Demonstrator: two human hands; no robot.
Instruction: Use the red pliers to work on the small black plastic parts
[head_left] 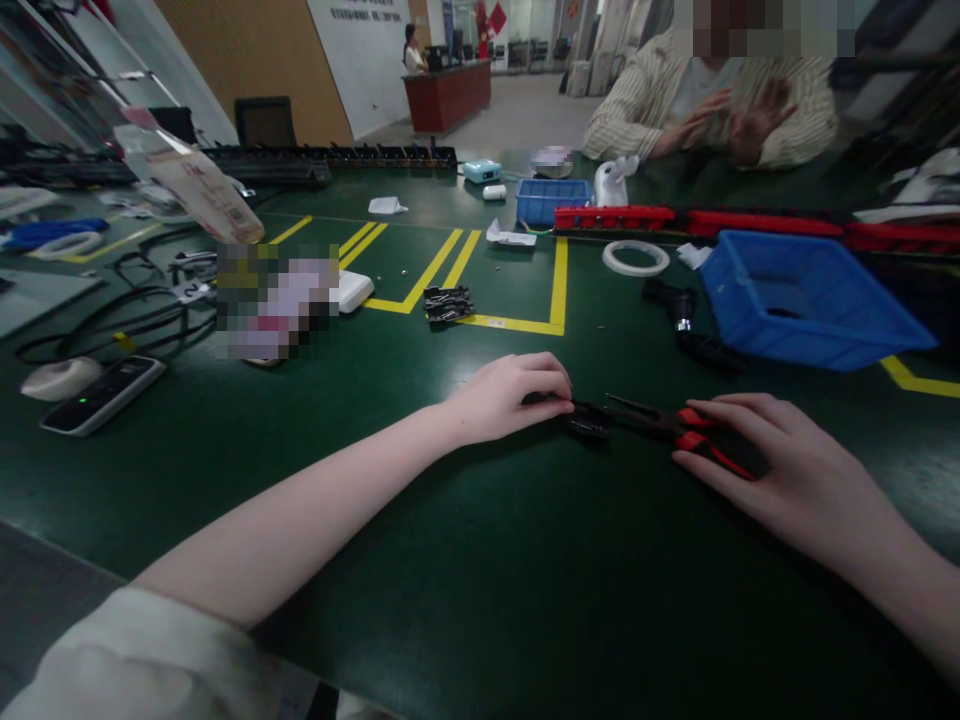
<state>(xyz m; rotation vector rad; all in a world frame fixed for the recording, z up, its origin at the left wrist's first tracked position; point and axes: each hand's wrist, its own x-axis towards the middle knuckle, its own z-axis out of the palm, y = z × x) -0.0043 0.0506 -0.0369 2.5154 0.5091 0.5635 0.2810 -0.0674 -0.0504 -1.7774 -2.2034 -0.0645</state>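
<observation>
My left hand pinches a small black part just above the green table; its far end is partly hidden by my fingers, and its exact kind is unclear. In my right hand are red-handled long-nose pliers. Their jaws are slightly apart and point left toward the black part; I cannot tell whether they touch it. A small pile of similar-looking dark pieces lies farther back, by the yellow tape lines.
A blue bin and a black tool lie at right, near a white tape roll. At left are a phone, cables, a tilted bottle and a grey device. A person sits opposite.
</observation>
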